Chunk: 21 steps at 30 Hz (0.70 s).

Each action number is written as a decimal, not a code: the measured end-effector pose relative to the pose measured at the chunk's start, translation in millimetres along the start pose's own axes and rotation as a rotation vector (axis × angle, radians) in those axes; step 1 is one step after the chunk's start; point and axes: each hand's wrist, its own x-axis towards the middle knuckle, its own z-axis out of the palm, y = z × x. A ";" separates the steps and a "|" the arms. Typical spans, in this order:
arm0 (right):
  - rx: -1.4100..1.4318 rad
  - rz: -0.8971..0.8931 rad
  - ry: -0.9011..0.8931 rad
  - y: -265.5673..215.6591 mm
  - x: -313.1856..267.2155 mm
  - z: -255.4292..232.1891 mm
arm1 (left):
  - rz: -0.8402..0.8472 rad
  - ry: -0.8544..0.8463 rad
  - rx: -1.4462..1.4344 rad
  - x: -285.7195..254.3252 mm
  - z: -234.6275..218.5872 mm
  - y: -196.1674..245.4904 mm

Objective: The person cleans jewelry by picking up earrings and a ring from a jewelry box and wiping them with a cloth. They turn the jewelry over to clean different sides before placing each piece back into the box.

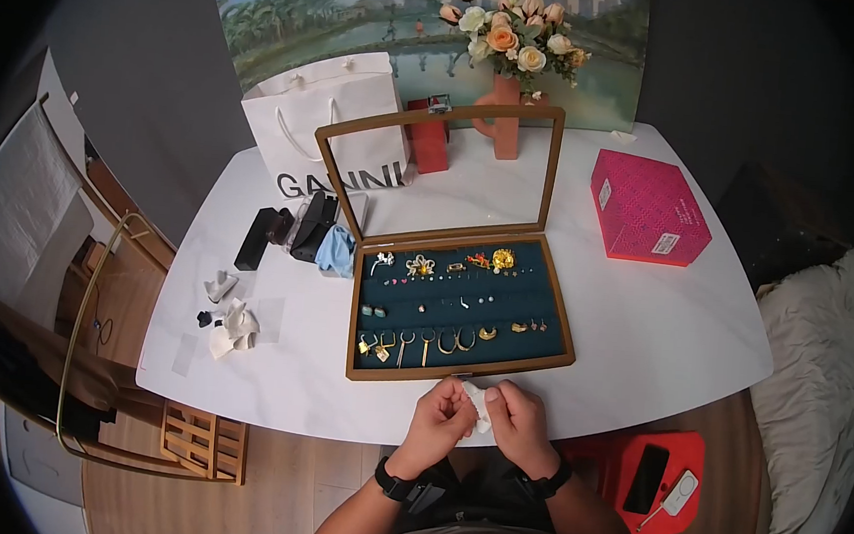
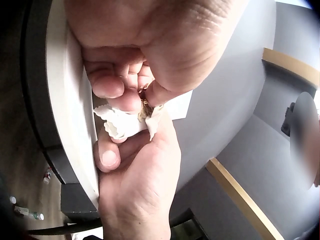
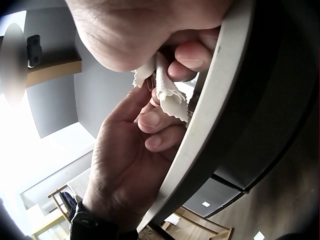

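Note:
Both hands meet at the table's front edge, just below a wooden jewelry box [image 1: 524,303] whose glass lid stands raised. The left hand [image 1: 435,423] pinches a small gold-coloured piece of jewelry [image 2: 145,106] between thumb and fingers; its exact kind is mostly hidden. A white cloth [image 1: 479,404] with zigzag-cut edges is held by the right hand [image 1: 522,430] and wraps against the gold piece. Inside the box, on dark green lining, lie rows of earrings [image 1: 428,347], rings and brooches, among them a yellow-stone brooch [image 1: 504,259].
Left of the box are a black case [image 1: 257,239], a light blue cloth [image 1: 336,252] and crumpled white cloths [image 1: 235,330]. Behind stand a white paper bag [image 1: 297,131] and a flower vase [image 1: 506,123]. A pink box [image 1: 650,209] sits at right.

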 end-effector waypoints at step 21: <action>-0.006 0.022 -0.015 -0.1 1.8 0.0 | -0.005 0.008 -0.006 0.7 0.4 -3.9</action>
